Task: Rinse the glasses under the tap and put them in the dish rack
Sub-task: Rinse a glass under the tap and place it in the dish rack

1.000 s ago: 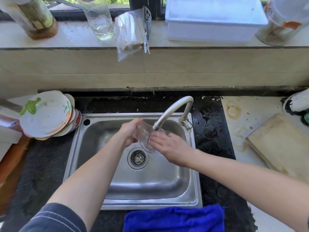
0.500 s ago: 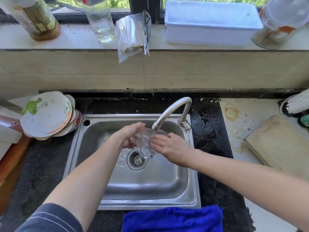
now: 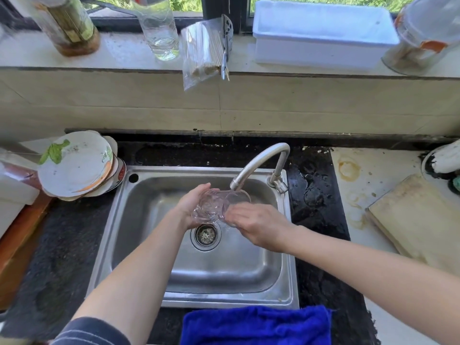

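Observation:
A clear drinking glass [image 3: 214, 205] lies on its side over the steel sink [image 3: 139, 235], its open mouth turned right, just below the spout of the curved tap [image 3: 258, 163]. My left hand [image 3: 191, 205] cups the glass's base end from the left. From the right, my right hand [image 3: 256, 225] holds the rim, its fingers at the mouth. Water wets the glass. A second clear glass [image 3: 159, 28] stands on the window ledge at the back.
Stacked plates [image 3: 77, 165] lean at the sink's left. A blue cloth [image 3: 256, 327] hangs over the sink's front edge. A wooden board [image 3: 418, 220] lies on the right counter. A white tub [image 3: 321, 33], a bottle [image 3: 67, 23] and a bag of sticks [image 3: 204, 51] crowd the ledge.
The glass has tipped from slanting downward to lying more level under the spout. Both hands shifted slightly upward with it.

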Demonstrator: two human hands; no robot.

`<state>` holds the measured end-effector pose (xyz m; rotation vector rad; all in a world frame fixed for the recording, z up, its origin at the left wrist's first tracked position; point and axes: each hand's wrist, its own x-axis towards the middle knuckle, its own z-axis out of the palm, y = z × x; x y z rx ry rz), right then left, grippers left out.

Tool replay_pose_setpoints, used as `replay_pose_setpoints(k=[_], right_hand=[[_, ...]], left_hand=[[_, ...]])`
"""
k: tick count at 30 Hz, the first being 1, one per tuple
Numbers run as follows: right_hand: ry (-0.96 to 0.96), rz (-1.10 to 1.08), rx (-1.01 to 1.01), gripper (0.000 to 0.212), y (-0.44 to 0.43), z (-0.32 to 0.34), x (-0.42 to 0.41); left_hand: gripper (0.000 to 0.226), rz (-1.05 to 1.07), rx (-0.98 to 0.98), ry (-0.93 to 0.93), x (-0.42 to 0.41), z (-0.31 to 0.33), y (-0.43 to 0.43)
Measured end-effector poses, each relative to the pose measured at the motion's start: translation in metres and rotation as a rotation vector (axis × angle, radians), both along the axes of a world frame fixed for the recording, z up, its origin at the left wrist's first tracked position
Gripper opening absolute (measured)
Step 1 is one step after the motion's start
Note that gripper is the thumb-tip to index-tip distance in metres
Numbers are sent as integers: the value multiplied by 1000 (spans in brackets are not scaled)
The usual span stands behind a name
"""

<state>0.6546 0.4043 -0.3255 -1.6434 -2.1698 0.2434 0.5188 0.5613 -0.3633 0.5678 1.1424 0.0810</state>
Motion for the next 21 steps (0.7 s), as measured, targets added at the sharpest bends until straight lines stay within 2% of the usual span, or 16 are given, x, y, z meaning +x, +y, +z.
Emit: replay_pose_setpoints(k=[3, 6, 8, 10, 12, 14, 16, 18, 21], right_hand=[[-161, -46, 17, 27, 11, -6, -1], [-150, 53, 34, 39, 4, -12, 10], [-212, 106, 70, 36, -3, -13, 18], [-247, 81, 55, 24, 4, -14, 17], [-234, 18, 14, 14, 11, -14, 10], [-178, -37, -40, 16, 13, -8, 13], [-167, -133, -222, 18, 10, 1, 18], [-171, -203, -338, 30, 10, 0, 20], [-90, -257, -320, 46, 18, 5, 1]], left_hand=[[38, -83, 10, 31, 10, 8, -1], [49, -103, 76, 116, 5, 7, 10], [54, -132, 78, 140, 1, 7, 16], [50, -191, 64, 126, 5, 11, 9], [41, -221, 61, 90, 11, 17, 2], [41, -154, 7, -10, 7, 18, 0], [36, -44, -33, -143, -7, 12, -3], [34, 4, -30, -215, -14, 4, -13], [24, 23, 24, -249, -3, 2, -28]])
